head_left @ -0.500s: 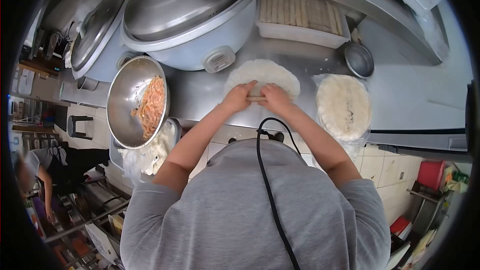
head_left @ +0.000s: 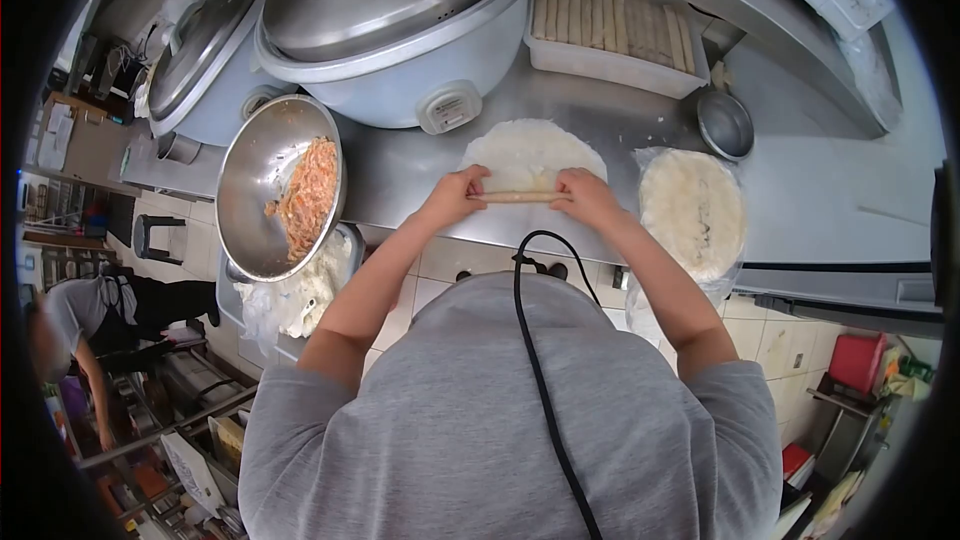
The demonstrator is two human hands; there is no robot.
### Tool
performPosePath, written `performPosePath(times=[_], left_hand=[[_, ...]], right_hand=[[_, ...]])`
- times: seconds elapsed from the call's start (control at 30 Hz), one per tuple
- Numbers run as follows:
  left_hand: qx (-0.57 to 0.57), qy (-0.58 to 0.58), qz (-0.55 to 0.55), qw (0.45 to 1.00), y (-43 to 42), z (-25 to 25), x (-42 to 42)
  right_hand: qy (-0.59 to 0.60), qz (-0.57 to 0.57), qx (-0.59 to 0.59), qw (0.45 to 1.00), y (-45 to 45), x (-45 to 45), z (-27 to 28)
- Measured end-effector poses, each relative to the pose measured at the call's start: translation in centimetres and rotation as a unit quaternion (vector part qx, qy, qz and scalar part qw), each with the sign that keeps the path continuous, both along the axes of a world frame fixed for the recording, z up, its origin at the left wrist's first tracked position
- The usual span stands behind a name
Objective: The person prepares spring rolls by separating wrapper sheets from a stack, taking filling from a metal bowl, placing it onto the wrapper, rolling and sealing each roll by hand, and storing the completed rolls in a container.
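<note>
Through the head view, I have both hands over the near part of the metal worktop (head_left: 395, 172), one at each end of a thin pale roll (head_left: 520, 197). The left hand (head_left: 455, 197) has its fingers bent and closed on the left end of the roll, and the right hand (head_left: 590, 198) grips the right end the same way, so the roll lies straight between them, side to side. It sits along the near side of the round pale sheets (head_left: 535, 145), which spread out flat beyond it. To my left I see a big metal bowl (head_left: 240, 165) with an orange-pink filling (head_left: 310, 190) gathered on its right side; just below the bowl in my view, a pale soft mass (head_left: 310, 295) shows with plastic around it. Farther back stand a large cooker (head_left: 370, 90) and a smaller cooker (head_left: 215, 110), both with metal lids on. At the back, right of the large cooker, a white tub (head_left: 620, 70) holds a row of finished-looking rolls (head_left: 610, 25) side by side. To the right of my right hand lies a round pale stack (head_left: 692, 215) in clear plastic, with a small round pan (head_left: 725, 125) behind it. At far left I see another person (head_left: 95, 325), one arm reaching down.
</note>
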State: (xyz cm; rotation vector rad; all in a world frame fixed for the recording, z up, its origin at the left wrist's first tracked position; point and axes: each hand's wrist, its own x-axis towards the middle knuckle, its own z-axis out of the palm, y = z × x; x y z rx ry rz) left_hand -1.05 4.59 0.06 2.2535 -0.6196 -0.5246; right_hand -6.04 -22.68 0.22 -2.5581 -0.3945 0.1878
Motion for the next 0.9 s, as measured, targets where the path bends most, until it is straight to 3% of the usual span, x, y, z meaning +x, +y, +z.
performPosePath(times=[0.07, 0.2, 0.27, 0.3, 0.37, 0.47, 0.53, 0.6, 0.67, 0.83, 0.9], left_hand=[[-0.093, 0.053, 0.041, 0.993, 0.7, -0.8, 0.3], [-0.093, 0.071, 0.044, 0.992, 0.8, -1.4, 1.5], [-0.027, -0.076, 0.018, 0.997, 0.5, -1.0, 1.8], [-0.027, -0.076, 0.019, 0.997, 0.4, -1.2, 1.8], [0.051, -0.258, 0.008, 0.965, 0.1, -1.6, 1.8], [-0.042, -0.358, -0.036, 0.932, -2.7, 0.0, 0.0], [-0.058, -0.356, -0.044, 0.932, -4.3, 0.5, -1.4], [0.004, -0.324, -0.048, 0.945, -5.1, -0.2, -1.8], [0.016, -0.337, -0.051, 0.940, -5.0, -0.9, -2.1], [0.042, -0.330, -0.068, 0.941, -4.8, -0.6, -3.2], [0.000, -0.427, -0.071, 0.902, -4.8, -0.1, -3.9]], right_hand=[[0.039, -0.063, 0.073, 0.995, -1.0, -0.2, 0.6], [0.150, -0.091, 0.147, 0.974, -2.2, 0.9, -0.3], [-0.019, -0.039, 0.066, 0.997, -2.5, 1.1, -0.9], [-0.019, -0.038, 0.066, 0.997, -2.5, 1.2, -1.0], [-0.089, -0.049, 0.035, 0.994, -2.3, 1.4, -1.3], [-0.114, -0.041, 0.068, 0.990, -1.2, 1.4, -0.4], [-0.130, -0.006, 0.075, 0.989, -0.2, 1.6, -1.2], [-0.145, 0.031, 0.080, 0.986, 0.7, 1.6, -1.6], [-0.175, 0.072, 0.015, 0.982, 1.4, 0.7, -1.9], [-0.194, 0.063, -0.028, 0.979, 2.0, -0.4, -2.1], [-0.212, 0.057, -0.041, 0.975, 1.8, -1.0, -1.8]])
